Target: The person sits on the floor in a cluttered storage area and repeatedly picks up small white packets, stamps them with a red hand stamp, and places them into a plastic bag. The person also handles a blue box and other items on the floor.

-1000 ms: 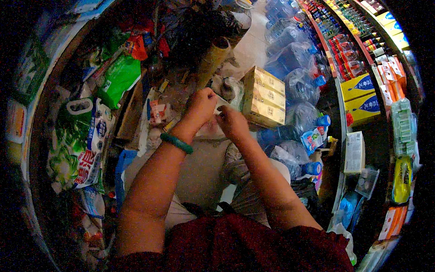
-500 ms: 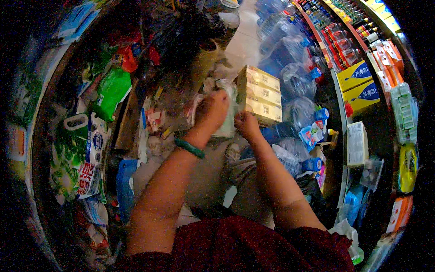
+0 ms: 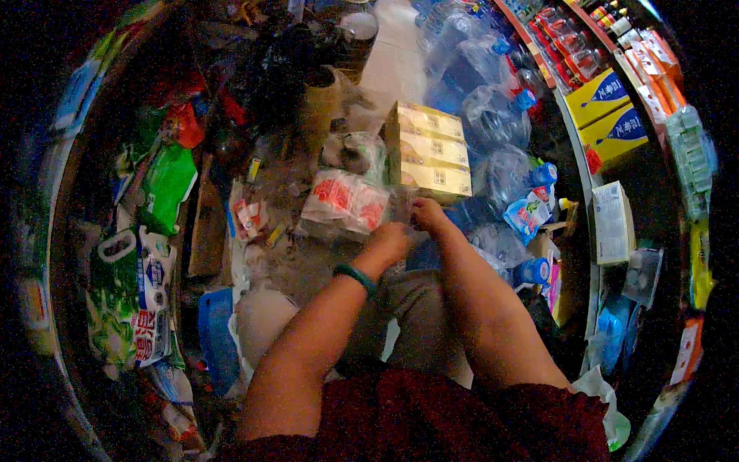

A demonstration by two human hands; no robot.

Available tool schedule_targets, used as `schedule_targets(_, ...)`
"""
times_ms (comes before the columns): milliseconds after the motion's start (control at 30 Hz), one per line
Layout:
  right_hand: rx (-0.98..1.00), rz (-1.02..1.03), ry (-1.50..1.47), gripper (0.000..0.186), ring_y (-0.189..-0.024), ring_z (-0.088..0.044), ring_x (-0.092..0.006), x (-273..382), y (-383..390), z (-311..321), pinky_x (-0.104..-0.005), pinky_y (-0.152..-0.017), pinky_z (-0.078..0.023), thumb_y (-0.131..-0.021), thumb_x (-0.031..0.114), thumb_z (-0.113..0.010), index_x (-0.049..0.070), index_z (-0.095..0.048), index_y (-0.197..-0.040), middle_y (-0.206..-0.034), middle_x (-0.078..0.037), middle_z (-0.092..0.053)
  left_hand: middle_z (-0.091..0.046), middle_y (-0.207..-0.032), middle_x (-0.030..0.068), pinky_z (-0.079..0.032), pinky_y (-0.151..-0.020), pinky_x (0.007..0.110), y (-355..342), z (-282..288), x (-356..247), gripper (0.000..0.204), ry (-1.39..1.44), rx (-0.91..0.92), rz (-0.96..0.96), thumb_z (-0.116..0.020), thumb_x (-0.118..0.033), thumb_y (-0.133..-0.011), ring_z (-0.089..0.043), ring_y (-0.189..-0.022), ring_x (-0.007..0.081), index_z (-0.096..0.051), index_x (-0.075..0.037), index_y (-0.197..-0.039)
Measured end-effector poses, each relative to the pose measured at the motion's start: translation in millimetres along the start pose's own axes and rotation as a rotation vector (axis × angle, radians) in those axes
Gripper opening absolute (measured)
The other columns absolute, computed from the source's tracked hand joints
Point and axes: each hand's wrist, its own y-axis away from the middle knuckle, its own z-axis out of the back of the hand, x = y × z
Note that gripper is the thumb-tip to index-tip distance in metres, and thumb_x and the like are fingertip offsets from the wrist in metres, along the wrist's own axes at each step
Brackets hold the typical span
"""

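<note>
My left hand (image 3: 389, 245) is low in the middle, blurred, its fingertips unclear, just below red-and-white packages (image 3: 335, 202) in clear wrapping. My right hand (image 3: 426, 215), right of it and slightly higher, is closed on thin clear plastic (image 3: 406, 200); what this plastic belongs to is unclear. A stack of cream-gold cartons (image 3: 427, 150) stands just above my right hand. Behind the red-and-white packages is a plastic-wrapped item (image 3: 350, 150) with a dark middle, too unclear to name.
Large blue-capped water jugs (image 3: 496, 123) line the right, beside shelves with yellow boxes (image 3: 604, 135), bottles and packs. On the left lie a green package (image 3: 165, 189), a large green-and-white bag (image 3: 115, 281), a blue container (image 3: 217, 339) and loose clutter. Dark bags fill the upper middle.
Both hands have moved down, my left also rightward, uncovering the red-and-white packages. The view has shifted, with the shelves higher at right and the left-side bags lower.
</note>
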Motion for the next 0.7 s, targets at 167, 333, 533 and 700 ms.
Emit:
schedule_targets(167,0.069,0.210,0.315,0.016,-0.049,-0.049,-0.0151,-15.0,-11.7,4.4,-0.0290,-0.045,-0.042,-0.083,0.018,-0.052,0.004,-0.058,-0.078,-0.061,-0.004,-0.054,-0.044,-0.127,0.0155,-0.037,-0.093,0.046,1.5,44.5,-4.0,0.051,-0.528,-0.421,-0.010,-0.060,-0.028,-0.077,-0.039,-0.119,0.0313,-0.046,-0.010,-0.123)
schedule_targets(333,0.069,0.119,0.117,0.023,-0.055,-0.051,-0.0158,-42.3,-18.0,3.5,-0.0302,-0.049,-0.044,-0.085,0.027,-0.052,0.005,-0.058,-0.087,-0.066,-0.004,-0.053,-0.020,-0.145,0.0029,-0.022,-0.101,0.056,23.7,56.2,57.6,0.077,-0.740,-0.107,0.097,-0.065,-0.043,-0.072,-0.016,-0.134,0.0248,-0.028,-0.023,-0.136)
schedule_targets(533,0.126,-0.244,-0.633,0.048,-0.077,-0.053,-0.0214,18.3,47.2,-8.7,-0.0353,-0.060,-0.047,-0.079,0.048,-0.059,0.009,-0.053,-0.107,-0.090,-0.007,-0.052,-0.018,-0.145,0.0021,-0.020,-0.102,0.055,32.4,50.8,48.6,0.077,-0.830,-0.187,0.138,-0.067,-0.041,-0.071,-0.015,-0.134,0.0233,-0.030,-0.023,-0.135)
schedule_targets(700,0.192,-0.138,-0.371,0.046,-0.073,-0.053,-0.0212,1.0,38.7,-14.1,-0.0348,-0.058,-0.046,-0.075,0.042,-0.067,0.009,-0.055,-0.104,-0.087,-0.006,-0.055,-0.017,-0.145,0.0035,-0.016,-0.104,0.054,27.4,47.7,42.2,0.078,-0.894,-0.022,0.074,-0.068,-0.042,-0.069,-0.014,-0.134,0.0233,-0.032,-0.020,-0.134)
